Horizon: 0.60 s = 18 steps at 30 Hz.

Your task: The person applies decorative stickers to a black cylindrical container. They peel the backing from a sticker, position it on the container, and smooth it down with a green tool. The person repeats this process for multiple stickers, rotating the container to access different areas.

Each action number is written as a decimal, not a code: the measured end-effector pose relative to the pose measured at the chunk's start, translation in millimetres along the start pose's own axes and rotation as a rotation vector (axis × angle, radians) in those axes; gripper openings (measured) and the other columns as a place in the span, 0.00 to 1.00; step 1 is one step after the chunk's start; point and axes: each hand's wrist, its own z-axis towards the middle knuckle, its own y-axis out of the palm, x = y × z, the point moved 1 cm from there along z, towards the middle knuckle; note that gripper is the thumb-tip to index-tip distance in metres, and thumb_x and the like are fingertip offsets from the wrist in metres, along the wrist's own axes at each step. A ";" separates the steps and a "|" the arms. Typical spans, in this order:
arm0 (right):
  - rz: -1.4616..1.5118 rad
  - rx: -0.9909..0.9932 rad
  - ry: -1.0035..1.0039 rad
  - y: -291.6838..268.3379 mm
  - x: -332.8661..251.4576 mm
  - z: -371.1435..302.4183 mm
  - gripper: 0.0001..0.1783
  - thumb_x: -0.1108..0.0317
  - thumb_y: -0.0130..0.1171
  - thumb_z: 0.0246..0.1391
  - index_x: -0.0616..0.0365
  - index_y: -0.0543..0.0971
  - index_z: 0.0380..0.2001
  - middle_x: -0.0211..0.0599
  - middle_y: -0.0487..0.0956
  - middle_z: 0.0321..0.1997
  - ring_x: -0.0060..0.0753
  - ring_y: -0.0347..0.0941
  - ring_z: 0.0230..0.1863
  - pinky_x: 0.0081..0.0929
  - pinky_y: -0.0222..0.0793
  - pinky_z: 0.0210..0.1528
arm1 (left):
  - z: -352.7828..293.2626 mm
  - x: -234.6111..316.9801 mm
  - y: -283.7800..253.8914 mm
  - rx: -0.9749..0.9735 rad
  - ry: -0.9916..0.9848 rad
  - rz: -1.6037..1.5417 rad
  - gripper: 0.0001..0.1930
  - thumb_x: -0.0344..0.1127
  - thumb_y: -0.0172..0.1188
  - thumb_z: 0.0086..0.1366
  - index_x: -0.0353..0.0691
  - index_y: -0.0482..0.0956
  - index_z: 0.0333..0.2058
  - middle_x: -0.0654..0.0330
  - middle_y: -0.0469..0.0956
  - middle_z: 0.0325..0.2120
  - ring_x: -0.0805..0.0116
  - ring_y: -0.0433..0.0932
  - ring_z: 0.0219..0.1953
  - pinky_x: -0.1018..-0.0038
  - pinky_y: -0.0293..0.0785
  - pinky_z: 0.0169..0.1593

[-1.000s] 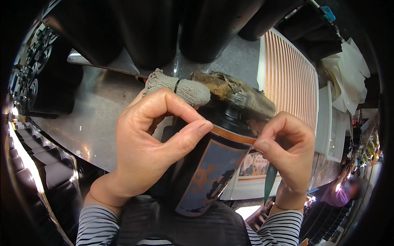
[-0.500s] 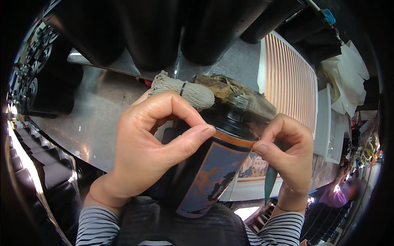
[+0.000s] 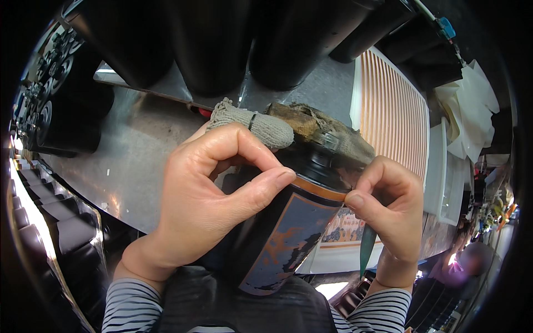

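Observation:
A black bottle [image 3: 318, 174] lies tilted over my lap, its neck pointing away from me and a blue-grey and orange label [image 3: 291, 244] on its body. Around its shoulder runs a narrow orange strip [image 3: 321, 190]. My left hand [image 3: 202, 194] pinches the strip's left end between thumb and forefinger, while my right hand [image 3: 393, 208] pinches the right end. The strip appears to lie against the bottle. The bottle's neck is beside a worn, cloth-wrapped pad [image 3: 352, 142] and a grey knitted cover [image 3: 258, 127]. A dark green strip [image 3: 367, 250] hangs by my right wrist.
Tall black bottles [image 3: 211, 50] stand along the far side of the metal table [image 3: 133, 152]. A sheet of orange strips [image 3: 391, 105] lies at right, beside clear plastic trays [image 3: 452, 183]. More black bottles [image 3: 72, 119] are at left. Another person [image 3: 447, 272] is at the far right.
Both hands and the strip's ends have shifted very slightly to the right in the picture, along with the bottle's top. Both pinches stay the same.

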 end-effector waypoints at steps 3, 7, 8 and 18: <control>0.005 0.002 -0.002 2.1 -1.8 0.8 0.09 0.74 0.67 0.44 0.59 0.75 0.20 0.23 0.74 0.20 0.08 0.64 0.22 0.07 0.58 0.25 | 0.4 -0.6 0.2 0.001 -0.006 -0.011 0.06 0.27 0.65 0.53 0.37 0.74 0.25 0.64 0.73 0.24 0.79 0.72 0.30 0.82 0.69 0.39; -0.029 0.013 -0.022 2.1 -0.3 1.6 0.10 0.73 0.68 0.43 0.60 0.74 0.20 0.23 0.74 0.21 0.09 0.64 0.22 0.08 0.59 0.25 | 0.7 -3.9 -2.0 -0.049 0.020 -0.038 0.06 0.27 0.62 0.55 0.35 0.74 0.31 0.64 0.73 0.28 0.78 0.73 0.33 0.80 0.69 0.42; -0.040 0.008 -0.029 2.6 0.1 2.3 0.10 0.73 0.68 0.43 0.60 0.74 0.20 0.24 0.74 0.21 0.09 0.64 0.22 0.08 0.59 0.25 | -0.3 -6.7 -3.6 -0.066 0.043 -0.040 0.07 0.27 0.61 0.56 0.35 0.74 0.33 0.63 0.73 0.30 0.78 0.73 0.35 0.79 0.69 0.44; -0.111 0.031 0.002 4.6 -7.6 2.0 0.12 0.74 0.68 0.41 0.62 0.73 0.18 0.26 0.73 0.19 0.12 0.65 0.21 0.10 0.60 0.24 | -0.3 -25.7 12.7 -0.117 -0.026 -0.474 0.16 0.35 0.55 0.65 0.35 0.68 0.48 0.60 0.71 0.45 0.74 0.70 0.49 0.76 0.66 0.55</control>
